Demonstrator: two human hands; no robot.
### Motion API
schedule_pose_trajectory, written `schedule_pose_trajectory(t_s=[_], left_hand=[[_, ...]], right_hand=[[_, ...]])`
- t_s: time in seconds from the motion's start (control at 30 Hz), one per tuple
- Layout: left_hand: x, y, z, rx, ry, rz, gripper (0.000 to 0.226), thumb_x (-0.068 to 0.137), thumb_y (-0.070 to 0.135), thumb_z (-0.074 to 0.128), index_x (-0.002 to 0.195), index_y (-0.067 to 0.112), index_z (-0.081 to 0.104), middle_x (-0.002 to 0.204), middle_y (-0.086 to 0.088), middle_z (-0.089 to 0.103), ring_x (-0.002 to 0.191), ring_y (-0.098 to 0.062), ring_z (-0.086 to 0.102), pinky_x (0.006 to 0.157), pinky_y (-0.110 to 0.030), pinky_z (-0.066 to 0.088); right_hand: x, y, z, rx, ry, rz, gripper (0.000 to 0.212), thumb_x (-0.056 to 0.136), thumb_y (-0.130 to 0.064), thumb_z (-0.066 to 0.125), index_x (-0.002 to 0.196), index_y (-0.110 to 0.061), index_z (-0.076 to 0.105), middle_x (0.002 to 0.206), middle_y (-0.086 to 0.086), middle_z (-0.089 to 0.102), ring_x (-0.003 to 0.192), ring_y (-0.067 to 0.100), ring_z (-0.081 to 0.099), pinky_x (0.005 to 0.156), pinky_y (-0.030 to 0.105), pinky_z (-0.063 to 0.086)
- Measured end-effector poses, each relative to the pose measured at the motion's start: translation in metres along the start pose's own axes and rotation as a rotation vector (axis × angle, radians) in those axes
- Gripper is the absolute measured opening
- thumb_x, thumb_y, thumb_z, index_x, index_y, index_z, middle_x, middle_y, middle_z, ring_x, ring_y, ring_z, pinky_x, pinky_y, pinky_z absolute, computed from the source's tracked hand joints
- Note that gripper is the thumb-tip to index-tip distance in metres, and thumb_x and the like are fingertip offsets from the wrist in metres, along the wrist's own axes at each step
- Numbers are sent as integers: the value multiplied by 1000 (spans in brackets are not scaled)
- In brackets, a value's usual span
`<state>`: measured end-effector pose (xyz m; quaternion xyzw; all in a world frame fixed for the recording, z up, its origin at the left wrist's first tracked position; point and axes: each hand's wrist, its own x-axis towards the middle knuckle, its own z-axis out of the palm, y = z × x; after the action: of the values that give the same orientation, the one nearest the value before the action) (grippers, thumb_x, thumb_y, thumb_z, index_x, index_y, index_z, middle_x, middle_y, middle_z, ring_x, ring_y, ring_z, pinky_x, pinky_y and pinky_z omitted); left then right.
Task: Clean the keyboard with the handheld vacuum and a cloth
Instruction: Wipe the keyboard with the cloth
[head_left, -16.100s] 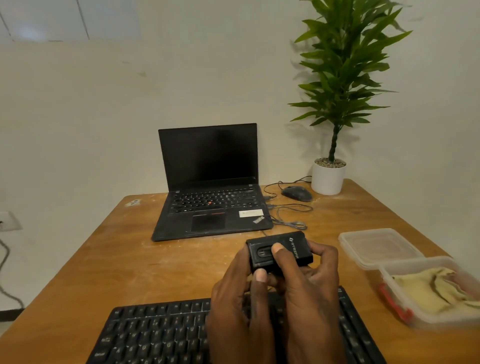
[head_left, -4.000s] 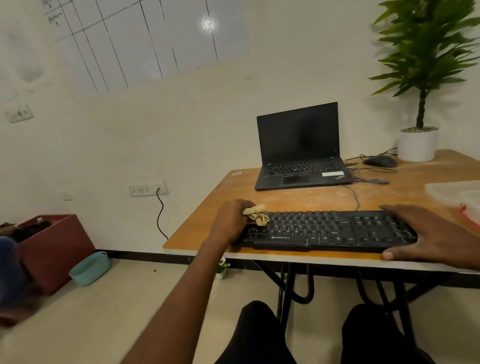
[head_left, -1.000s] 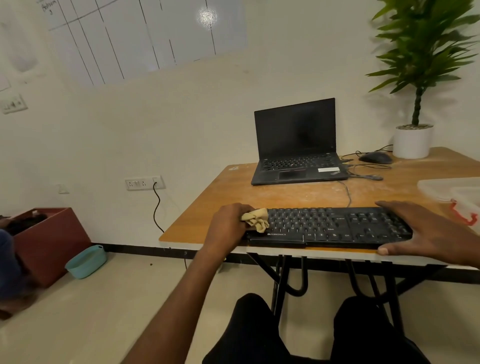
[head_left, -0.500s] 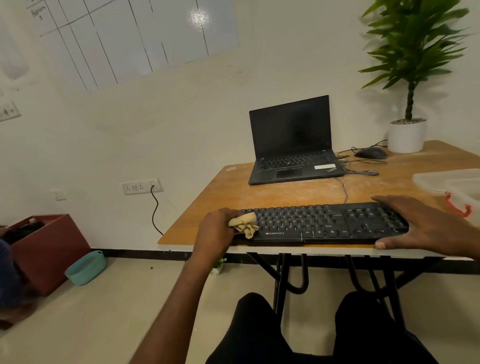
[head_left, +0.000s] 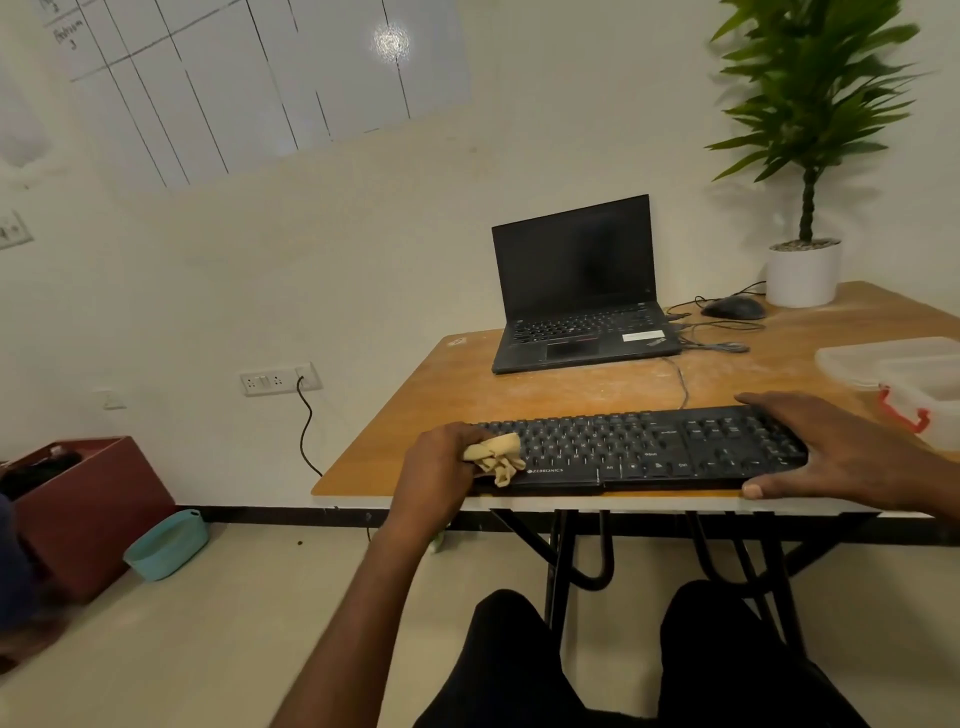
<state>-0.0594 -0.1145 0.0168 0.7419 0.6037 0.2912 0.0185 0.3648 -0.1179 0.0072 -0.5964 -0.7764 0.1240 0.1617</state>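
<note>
Gripping a crumpled tan cloth (head_left: 492, 457), the left hand (head_left: 436, 475) has slid to the black plastic keyboard (head_left: 639, 449)'s left end at centre frame, finishing a wiping pass, while the flat, open-fingered right hand (head_left: 831, 452) steadies it.

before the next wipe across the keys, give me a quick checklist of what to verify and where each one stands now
1. Cloth in hand: the left hand grips the bunched cloth - ok.
2. Cloth on the keys: it sits at the left end of the keyboard - ok.
3. Keyboard steadied: the right hand lies flat over its right end - ok.
4. Keyboard fully on the table: its front edge lies close to the table's front edge - cannot tell.
5. Wiping path: no object lies on the keys between the hands - ok.
6. Keys free of dust: too small to see - cannot tell.
</note>
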Motion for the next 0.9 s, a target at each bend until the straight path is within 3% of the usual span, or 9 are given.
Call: schedule_pose_trajectory(t_s=[0.17, 0.27, 0.4, 0.6, 0.73, 0.9], left_hand=[[3, -6, -6, 43, 3, -29, 49, 91, -9, 61, 126, 21, 77, 118, -1, 76, 103, -21, 66, 78, -27, 44], [-1, -32, -18, 71, 26, -97, 43, 89, -6, 67, 116, 24, 81, 109, 0, 78, 96, -22, 68, 75, -31, 51], [-2, -27, -15, 37, 38, -103, 45, 89, -7, 64, 119, 23, 80, 110, 1, 77, 92, -14, 64, 64, -12, 39], [8, 4, 6, -7, 8, -6, 46, 90, -5, 64, 124, 23, 78, 116, 0, 77, 103, -20, 67, 75, -24, 40], [7, -13, -3, 43, 24, -59, 48, 90, -6, 63, 126, 23, 77, 118, 0, 76, 102, -19, 66, 76, -26, 42], [1, -40, -18, 32, 69, -155, 35, 91, 1, 72, 116, 24, 81, 109, 0, 78, 91, -14, 64, 71, -26, 46]], right_hand=[[2, 3, 2, -12, 2, -1, 130, 49, -102, 56, 157, -40, 19, 160, -3, 34, 137, 16, 38, 110, 40, 40], [2, 4, 3, -11, 3, -5, 128, 50, -102, 56, 158, -42, 18, 160, -5, 33, 138, 16, 36, 110, 40, 40], [3, 4, 2, -9, 1, 0, 127, 50, -102, 56, 156, -45, 16, 161, -6, 32, 138, 16, 36, 110, 41, 40], [1, 3, 2, -2, 15, -5, 128, 49, -102, 57, 156, -43, 20, 159, -5, 34, 137, 15, 38, 110, 42, 41], [1, 4, 4, -8, 8, 3, 131, 47, -103, 56, 157, -42, 19, 160, -4, 34, 138, 16, 37, 111, 42, 40], [1, 1, 2, -17, 4, 0, 132, 46, -103, 53, 157, -42, 18, 160, -4, 33, 138, 17, 38, 106, 38, 40]])
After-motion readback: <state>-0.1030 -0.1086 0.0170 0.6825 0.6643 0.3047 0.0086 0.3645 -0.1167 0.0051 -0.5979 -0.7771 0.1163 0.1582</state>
